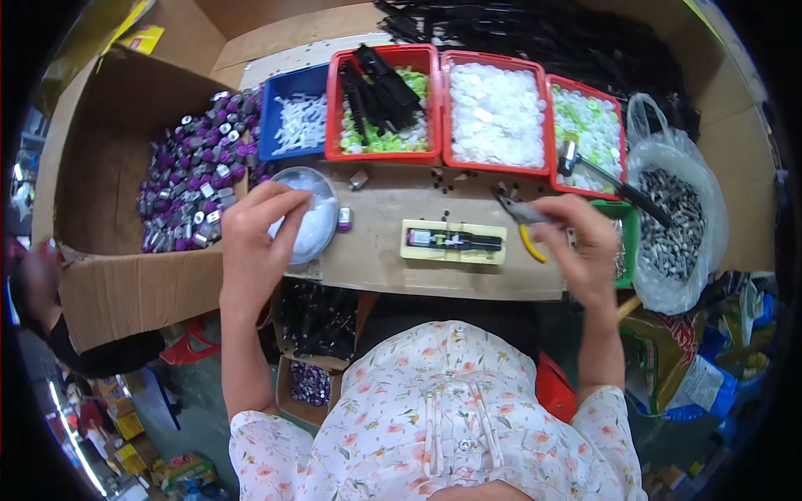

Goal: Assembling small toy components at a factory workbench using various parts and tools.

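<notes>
Your left hand [255, 230] has its fingers bunched over the tub [294, 172]; can't tell if they're pinching anything. Your right hand [589, 242] is at the pliers [525, 214], but I can't make out a firm grasp. The part [478, 242] sits in the jig [408, 251] between your hands. Looks light, stiff, maybe snappable, so I'd hold it by the sides. White goo [311, 230] is probably soft and slippery.
</notes>
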`<state>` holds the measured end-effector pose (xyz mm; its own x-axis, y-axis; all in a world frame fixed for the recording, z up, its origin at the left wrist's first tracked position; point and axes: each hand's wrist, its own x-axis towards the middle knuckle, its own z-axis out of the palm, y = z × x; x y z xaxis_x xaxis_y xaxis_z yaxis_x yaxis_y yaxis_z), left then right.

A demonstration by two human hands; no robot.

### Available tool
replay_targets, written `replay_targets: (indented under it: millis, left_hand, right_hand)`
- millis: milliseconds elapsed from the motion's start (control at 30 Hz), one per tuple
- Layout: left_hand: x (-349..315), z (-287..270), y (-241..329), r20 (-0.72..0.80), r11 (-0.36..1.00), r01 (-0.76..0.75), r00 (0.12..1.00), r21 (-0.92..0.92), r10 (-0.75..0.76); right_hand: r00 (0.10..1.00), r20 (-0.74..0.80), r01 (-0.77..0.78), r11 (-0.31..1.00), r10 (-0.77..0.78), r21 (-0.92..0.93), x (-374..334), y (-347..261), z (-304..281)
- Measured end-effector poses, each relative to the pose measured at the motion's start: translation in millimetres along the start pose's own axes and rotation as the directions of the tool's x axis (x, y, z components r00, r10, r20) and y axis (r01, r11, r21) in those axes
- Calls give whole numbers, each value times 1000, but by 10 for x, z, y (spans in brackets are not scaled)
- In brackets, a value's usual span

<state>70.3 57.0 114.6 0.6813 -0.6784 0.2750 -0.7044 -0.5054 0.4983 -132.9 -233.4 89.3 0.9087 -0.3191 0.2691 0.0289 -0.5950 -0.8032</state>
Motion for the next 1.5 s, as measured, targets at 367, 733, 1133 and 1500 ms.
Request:
replay_targets:
  millis: [367,733,1133,1500]
  left_hand:
    - [19,599,418,34,826,19,999,-564,0]
    - [26,782,403,83,795,-5,994,-606,70]
    - [21,1037,562,121,721,106,992,-684,-32]
    - [-6,1195,484,-42,860,-261,962,-439,271]
  right_hand:
    - [987,138,62,984,-86,167,142,-60,548]
    - [958,269,-170,946,94,274,105,-30,506]
    - [954,93,299,910,-285,-286,-62,117,396]
    - [965,251,133,971,-81,-200,-79,213,238]
